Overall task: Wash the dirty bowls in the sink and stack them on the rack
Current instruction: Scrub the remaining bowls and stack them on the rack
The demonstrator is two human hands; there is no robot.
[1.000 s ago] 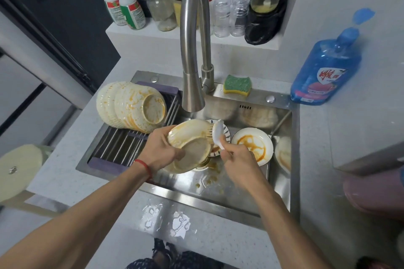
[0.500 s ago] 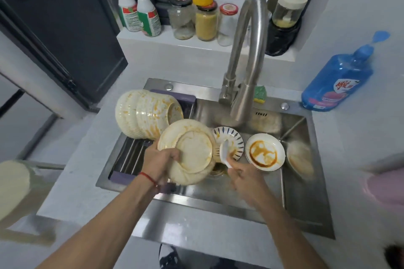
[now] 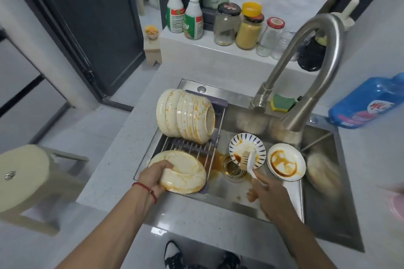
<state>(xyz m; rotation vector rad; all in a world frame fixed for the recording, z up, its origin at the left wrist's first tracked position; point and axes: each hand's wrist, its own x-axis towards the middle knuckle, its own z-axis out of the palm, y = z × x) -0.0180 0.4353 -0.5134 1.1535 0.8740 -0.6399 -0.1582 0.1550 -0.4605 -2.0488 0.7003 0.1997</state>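
Observation:
My left hand grips a cream bowl smeared with orange sauce, upside down over the near end of the wire rack. Several stained cream bowls lie stacked on their sides at the rack's far end. My right hand holds a white dish brush over the sink basin, its bristles above a blue-patterned bowl. A white bowl with brown sauce sits to its right, and a blurred cream bowl lies farther right.
The steel sink has a drain with orange residue around it. A tall curved faucet arches over the basin. A green sponge sits behind it, a blue soap bottle at right, jars and spray bottles on the ledge.
My left hand has carried the cream bowl left and down from mid-sink to the rack's near end. My right hand with the brush has separated from it and stays over the basin.

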